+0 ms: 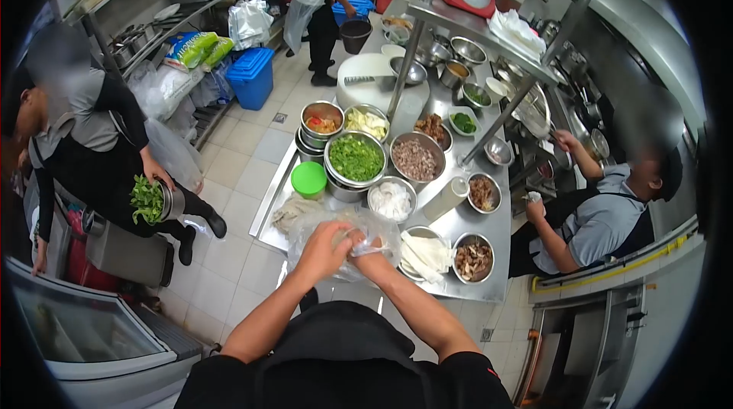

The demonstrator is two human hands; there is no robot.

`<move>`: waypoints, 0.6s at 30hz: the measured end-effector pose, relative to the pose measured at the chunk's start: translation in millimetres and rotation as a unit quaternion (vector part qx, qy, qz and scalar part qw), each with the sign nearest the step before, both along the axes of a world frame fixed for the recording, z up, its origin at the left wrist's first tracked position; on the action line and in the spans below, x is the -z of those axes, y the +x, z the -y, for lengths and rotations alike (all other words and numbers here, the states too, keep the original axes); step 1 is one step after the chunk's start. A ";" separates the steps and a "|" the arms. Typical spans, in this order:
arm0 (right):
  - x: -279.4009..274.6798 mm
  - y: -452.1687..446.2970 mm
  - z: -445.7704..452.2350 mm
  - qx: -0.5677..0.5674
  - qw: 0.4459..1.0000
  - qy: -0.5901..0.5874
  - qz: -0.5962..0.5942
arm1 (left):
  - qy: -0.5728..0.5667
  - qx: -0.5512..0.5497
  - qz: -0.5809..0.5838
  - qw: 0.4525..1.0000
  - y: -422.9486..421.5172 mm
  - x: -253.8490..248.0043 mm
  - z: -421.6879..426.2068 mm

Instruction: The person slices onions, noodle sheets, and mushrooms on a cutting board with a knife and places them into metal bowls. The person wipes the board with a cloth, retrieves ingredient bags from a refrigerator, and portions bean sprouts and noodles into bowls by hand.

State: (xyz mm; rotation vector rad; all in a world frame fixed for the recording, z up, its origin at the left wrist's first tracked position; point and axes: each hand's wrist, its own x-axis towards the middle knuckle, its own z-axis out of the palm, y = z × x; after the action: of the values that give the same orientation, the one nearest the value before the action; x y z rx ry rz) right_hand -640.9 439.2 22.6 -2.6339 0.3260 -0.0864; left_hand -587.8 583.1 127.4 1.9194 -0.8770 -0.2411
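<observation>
A clear plastic bag (385,230) is bunched between my two hands at the front edge of the steel table. My left hand (327,250) has its fingers curled over the bag's gathered part. My right hand (366,247) is closed on the same bag from the other side, its fingertips partly covered by the film. What the bag contains, if anything, I cannot make out. Just left of it lies a crumpled beige cloth (293,213). Beyond my hands stand a bowl of white food (392,199) and a bowl of chopped greens (355,158). White flat sheets (424,253) lie to the right.
Several bowls crowd the steel table (489,245), with a green-lidded tub (308,179) at its left. A shelf post (500,120) rises from the table. One person holds a pot of leaves (156,201) at left; another stands right by the stove. A third carries a dark bucket (356,35).
</observation>
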 end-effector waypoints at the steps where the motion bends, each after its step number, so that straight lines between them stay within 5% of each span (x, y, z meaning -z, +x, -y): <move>1: -19.9 2.8 -0.2 0.016 0.999 -0.013 -0.047 | -0.024 0.030 0.039 0.998 -5.3 -15.6 -18.3; 5: -52.7 4.5 12.4 -0.005 1.000 0.017 -0.011 | -0.209 0.002 -0.229 0.951 -21.1 2.4 -76.5; 8: -60.8 3.3 8.6 0.029 0.998 0.055 -0.030 | -0.154 -0.267 -0.208 0.928 -12.2 80.4 -97.7; 11: -56.6 9.1 0.3 0.016 1.000 0.008 -0.025 | -0.041 -0.329 -0.532 0.779 -12.6 91.3 -71.7; 13: -35.5 9.6 -4.3 -0.026 0.998 -0.059 0.016 | -0.085 -0.197 -0.571 0.792 -25.5 112.2 -55.5; 15: -8.4 11.5 -4.9 -0.075 0.985 -0.140 0.074 | -0.111 -0.178 -0.536 0.818 -34.2 108.5 -27.4; 18: -1.9 13.8 -12.4 0.004 0.992 -0.127 0.013 | -0.164 -0.145 -0.541 0.812 -26.7 91.1 -12.8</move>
State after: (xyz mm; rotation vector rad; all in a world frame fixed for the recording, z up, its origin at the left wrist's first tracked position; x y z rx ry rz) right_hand -627.1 451.5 24.5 -2.8799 0.3352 -0.1736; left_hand -614.5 596.0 36.3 1.2304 0.1525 -0.8300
